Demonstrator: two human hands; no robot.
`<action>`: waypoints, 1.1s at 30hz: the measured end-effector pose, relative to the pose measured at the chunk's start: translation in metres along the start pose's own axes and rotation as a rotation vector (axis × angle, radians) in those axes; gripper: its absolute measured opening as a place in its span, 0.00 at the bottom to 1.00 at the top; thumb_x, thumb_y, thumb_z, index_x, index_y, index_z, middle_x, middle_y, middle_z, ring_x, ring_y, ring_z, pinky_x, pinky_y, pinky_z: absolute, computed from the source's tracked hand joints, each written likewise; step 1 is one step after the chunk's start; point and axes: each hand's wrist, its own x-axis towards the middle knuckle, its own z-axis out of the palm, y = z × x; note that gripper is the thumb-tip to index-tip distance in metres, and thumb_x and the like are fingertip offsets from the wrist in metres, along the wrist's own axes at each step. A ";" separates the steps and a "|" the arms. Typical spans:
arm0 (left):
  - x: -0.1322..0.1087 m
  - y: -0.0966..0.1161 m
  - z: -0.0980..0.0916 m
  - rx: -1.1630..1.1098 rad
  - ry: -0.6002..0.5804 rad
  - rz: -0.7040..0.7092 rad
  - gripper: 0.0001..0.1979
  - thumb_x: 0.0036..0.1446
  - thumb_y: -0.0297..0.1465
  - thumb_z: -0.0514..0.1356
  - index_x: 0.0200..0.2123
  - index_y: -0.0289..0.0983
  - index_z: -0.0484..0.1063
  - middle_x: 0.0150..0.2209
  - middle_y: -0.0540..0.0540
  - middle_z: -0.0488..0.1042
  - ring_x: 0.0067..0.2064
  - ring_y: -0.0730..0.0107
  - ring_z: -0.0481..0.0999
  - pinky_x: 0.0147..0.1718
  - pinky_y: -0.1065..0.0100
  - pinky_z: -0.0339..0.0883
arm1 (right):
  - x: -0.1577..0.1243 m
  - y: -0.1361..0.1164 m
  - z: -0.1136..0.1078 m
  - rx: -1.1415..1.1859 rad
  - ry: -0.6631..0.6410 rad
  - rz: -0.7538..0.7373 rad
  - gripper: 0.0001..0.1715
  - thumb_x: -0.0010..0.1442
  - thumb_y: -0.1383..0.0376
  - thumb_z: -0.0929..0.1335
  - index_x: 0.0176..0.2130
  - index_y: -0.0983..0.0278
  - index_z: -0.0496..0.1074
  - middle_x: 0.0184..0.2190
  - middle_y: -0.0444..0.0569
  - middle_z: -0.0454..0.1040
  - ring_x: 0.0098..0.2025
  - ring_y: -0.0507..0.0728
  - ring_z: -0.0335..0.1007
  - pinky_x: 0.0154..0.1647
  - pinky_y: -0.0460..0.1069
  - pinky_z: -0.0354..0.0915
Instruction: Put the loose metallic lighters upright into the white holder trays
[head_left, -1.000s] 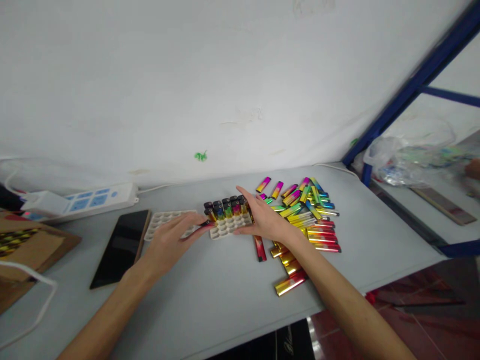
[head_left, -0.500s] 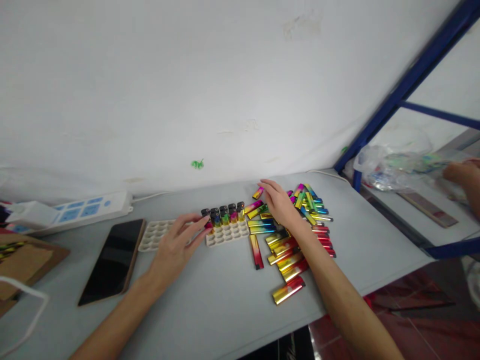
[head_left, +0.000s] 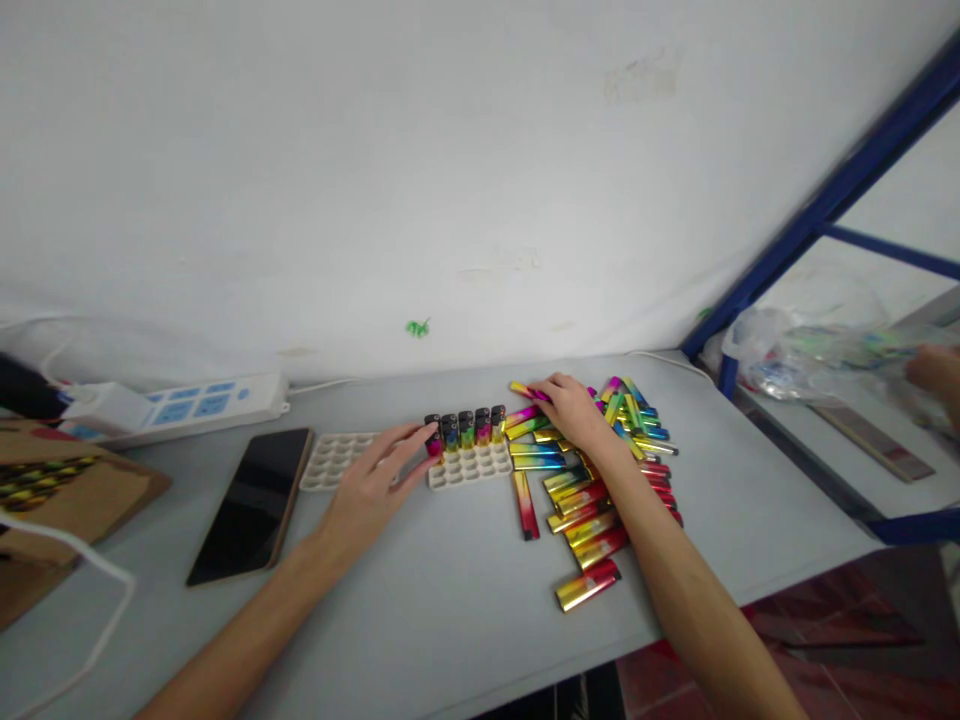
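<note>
A heap of shiny rainbow-coloured lighters [head_left: 600, 470] lies on the grey table [head_left: 450, 600]. A white slotted tray [head_left: 470, 465] holds a back row of several upright lighters [head_left: 466, 426]. My left hand [head_left: 371, 490] rests by the tray's left end, its fingertips pinching a pink lighter [head_left: 433, 443] at the row's left end. My right hand [head_left: 574, 415] lies on the pile with its fingers closed round a pink-yellow lighter [head_left: 525, 391].
A second, empty white tray [head_left: 334, 461] lies left of the first. A black phone [head_left: 253, 500], a white power strip [head_left: 180, 405], a cardboard box [head_left: 67, 490] and a white cable [head_left: 97, 620] are at left. A blue frame [head_left: 825, 200] and another person's hand [head_left: 934, 375] with plastic bags are at right.
My right hand moved from the tray to the lighter pile and closed on a lighter. My left hand slid along to the left end of the upright row.
</note>
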 end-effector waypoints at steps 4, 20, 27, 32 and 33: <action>-0.001 -0.001 0.001 -0.024 -0.023 -0.024 0.19 0.72 0.35 0.60 0.64 0.44 0.70 0.54 0.44 0.80 0.51 0.63 0.83 0.55 0.61 0.79 | -0.005 -0.001 -0.003 0.233 0.220 0.015 0.17 0.72 0.65 0.66 0.56 0.62 0.79 0.49 0.57 0.76 0.49 0.61 0.77 0.56 0.57 0.73; 0.007 0.051 -0.022 -0.609 -0.121 -0.428 0.17 0.75 0.38 0.51 0.43 0.37 0.78 0.39 0.43 0.82 0.42 0.63 0.82 0.46 0.64 0.74 | -0.037 -0.116 -0.048 1.520 -0.161 0.086 0.18 0.56 0.57 0.81 0.43 0.59 0.79 0.37 0.46 0.85 0.33 0.54 0.81 0.36 0.50 0.80; 0.006 0.060 0.004 -1.361 -0.348 -0.965 0.32 0.64 0.63 0.54 0.40 0.36 0.70 0.27 0.48 0.73 0.23 0.70 0.71 0.18 0.69 0.66 | -0.040 -0.138 -0.019 1.348 -0.087 0.010 0.16 0.59 0.57 0.79 0.46 0.59 0.83 0.46 0.50 0.83 0.37 0.53 0.81 0.40 0.49 0.79; 0.003 0.058 0.006 -1.329 -0.352 -1.040 0.31 0.59 0.64 0.59 0.33 0.39 0.65 0.20 0.57 0.60 0.20 0.76 0.59 0.15 0.74 0.55 | -0.040 -0.136 -0.022 1.406 -0.172 -0.021 0.19 0.63 0.53 0.76 0.51 0.57 0.83 0.48 0.51 0.81 0.40 0.55 0.82 0.42 0.51 0.80; 0.003 0.057 0.005 -1.315 -0.355 -1.036 0.31 0.59 0.63 0.59 0.31 0.39 0.64 0.20 0.57 0.59 0.19 0.77 0.57 0.16 0.74 0.53 | -0.039 -0.133 -0.025 1.416 -0.170 0.003 0.20 0.64 0.52 0.75 0.52 0.57 0.82 0.45 0.50 0.82 0.37 0.55 0.82 0.40 0.51 0.80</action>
